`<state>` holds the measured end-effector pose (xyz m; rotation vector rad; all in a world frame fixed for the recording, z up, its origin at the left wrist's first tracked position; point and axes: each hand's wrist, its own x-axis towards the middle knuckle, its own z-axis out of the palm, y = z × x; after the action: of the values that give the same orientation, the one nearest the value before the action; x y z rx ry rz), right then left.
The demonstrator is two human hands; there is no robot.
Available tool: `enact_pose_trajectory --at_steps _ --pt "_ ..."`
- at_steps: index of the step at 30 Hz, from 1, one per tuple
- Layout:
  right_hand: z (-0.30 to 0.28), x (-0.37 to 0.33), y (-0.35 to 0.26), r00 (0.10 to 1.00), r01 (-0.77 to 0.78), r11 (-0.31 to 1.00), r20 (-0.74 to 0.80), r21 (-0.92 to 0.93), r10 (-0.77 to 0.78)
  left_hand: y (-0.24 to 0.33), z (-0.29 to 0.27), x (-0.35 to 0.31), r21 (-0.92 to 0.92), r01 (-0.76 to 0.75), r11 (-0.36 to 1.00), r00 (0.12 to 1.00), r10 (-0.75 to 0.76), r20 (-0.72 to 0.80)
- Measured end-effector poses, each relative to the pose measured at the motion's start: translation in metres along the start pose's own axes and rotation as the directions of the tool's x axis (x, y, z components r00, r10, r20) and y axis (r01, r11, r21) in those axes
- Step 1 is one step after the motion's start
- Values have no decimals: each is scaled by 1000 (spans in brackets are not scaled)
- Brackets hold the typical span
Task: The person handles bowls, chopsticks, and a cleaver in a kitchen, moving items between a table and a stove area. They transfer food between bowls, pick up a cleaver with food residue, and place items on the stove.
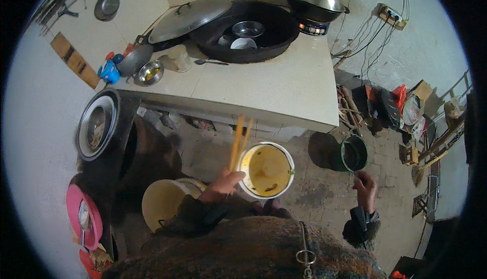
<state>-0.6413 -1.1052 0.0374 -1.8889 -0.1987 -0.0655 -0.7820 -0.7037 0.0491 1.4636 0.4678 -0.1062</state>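
My left hand [223, 185] is closed on a white bowl [289, 158] with a dark rim line, held by its left side above the floor. Yellowish liquid or residue and a few dark and green scraps show inside. A pair of chopsticks [236, 142] is gripped in the same hand, pointing toward the counter. Out to the right, my right hand [365, 190] hangs apart from the bowl, its fingers curled in with nothing visible in them. Beyond its fingertips a green bucket [361, 152] stands on the floor.
The tiled counter [218, 89] holds a large wok [276, 51], its metal lid [187, 20], a small metal bowl [157, 78] and a lidded pot [319, 5]. A pale bucket [157, 203] stands low left, near a pink basin [73, 210]. Firewood [350, 106] lies right of the counter.
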Motion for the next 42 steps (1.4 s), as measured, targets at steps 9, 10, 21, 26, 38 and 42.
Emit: enact_pose_trajectory --at_steps 9,10,21,26,38,42 --pt "17 151 -16 985 6 992 167 128 -28 97 -7 50 -41 -156 987 915 128 -383" --pt "36 173 -15 983 1 979 181 205 -38 114 -25 66 24 -161 987 919 159 -362" --pt "85 271 -51 982 78 997 176 -14 -74 198 -80 164 -34 -381 924 794 308 -523" --pt "106 282 -77 994 89 994 77 -71 -83 220 -139 229 -79 -422 903 833 352 -427" --pt "148 300 -106 999 -25 998 42 -53 28 287 -218 348 312 -108 944 964 176 -200" --pt "149 311 -109 998 -62 996 15 60 61 293 -211 370 455 41 889 996 1 -92"
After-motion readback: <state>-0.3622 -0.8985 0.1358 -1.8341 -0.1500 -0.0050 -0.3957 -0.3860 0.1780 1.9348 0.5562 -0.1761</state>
